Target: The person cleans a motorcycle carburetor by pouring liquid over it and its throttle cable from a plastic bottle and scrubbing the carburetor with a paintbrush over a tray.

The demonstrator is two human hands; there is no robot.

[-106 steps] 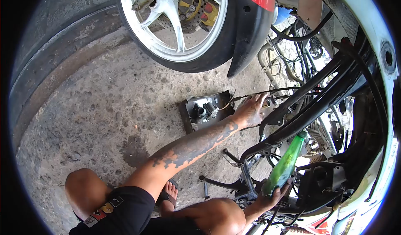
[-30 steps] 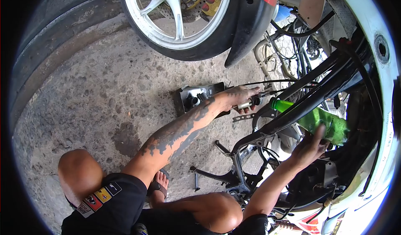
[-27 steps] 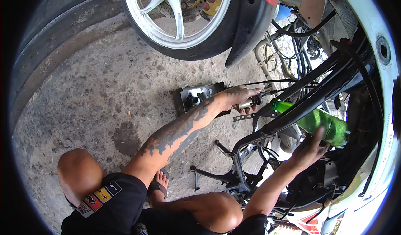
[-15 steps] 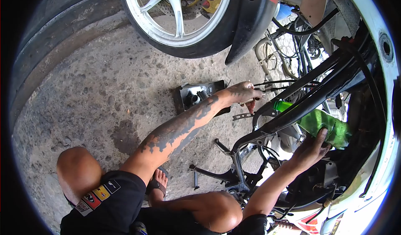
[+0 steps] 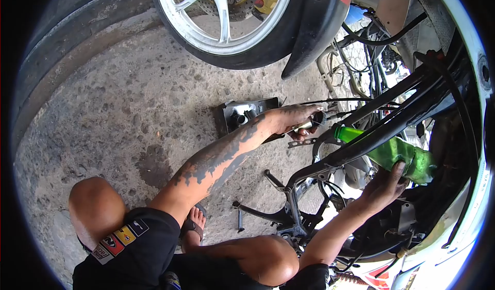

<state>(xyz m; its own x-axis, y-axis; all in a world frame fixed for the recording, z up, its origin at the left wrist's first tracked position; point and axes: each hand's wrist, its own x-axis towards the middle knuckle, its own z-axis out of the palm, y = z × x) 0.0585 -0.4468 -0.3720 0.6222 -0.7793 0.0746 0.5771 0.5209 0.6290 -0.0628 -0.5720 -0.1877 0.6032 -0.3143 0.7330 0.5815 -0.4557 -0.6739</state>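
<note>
Clasping a metal cylinder (image 5: pixel 304 126) just right of centre, your left hand (image 5: pixel 292 116) is curled; your right hand (image 5: pixel 382 188) grips the green bottle (image 5: pixel 393 153), right of frame, mouth near cylinder, apart. Neither's set down yet; bottle's fill unclear.

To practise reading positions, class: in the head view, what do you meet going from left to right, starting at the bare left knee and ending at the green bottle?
Left knee → dark floor stain → sandalled foot → black tray → left hand → green bottle.
</note>
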